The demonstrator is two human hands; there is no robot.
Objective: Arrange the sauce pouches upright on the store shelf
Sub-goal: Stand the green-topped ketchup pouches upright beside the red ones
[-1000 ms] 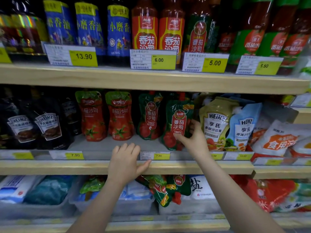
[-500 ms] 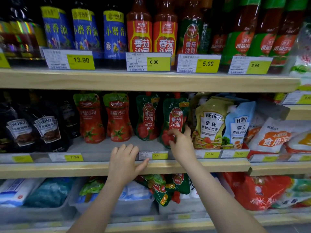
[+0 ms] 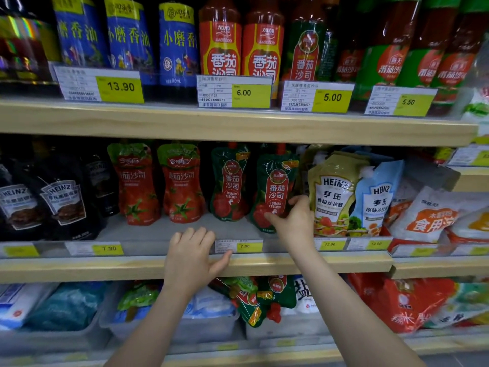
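The right hand (image 3: 292,222) pinched the lower right edge of the green ketchup pouch (image 3: 274,190) on the middle shelf (image 3: 79,268), best nudged level from there, while the relaxed left hand (image 3: 194,256) rested on the shelf's edge.

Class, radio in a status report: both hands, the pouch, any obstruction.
Left hand open, resting on wooden shelf edge. Right hand gripping green tomato ketchup pouch, upright. Yellow Heinz pouch close alongside.

right hand (image 3: 295,221) lowered onto green pouch (image 3: 275,186)
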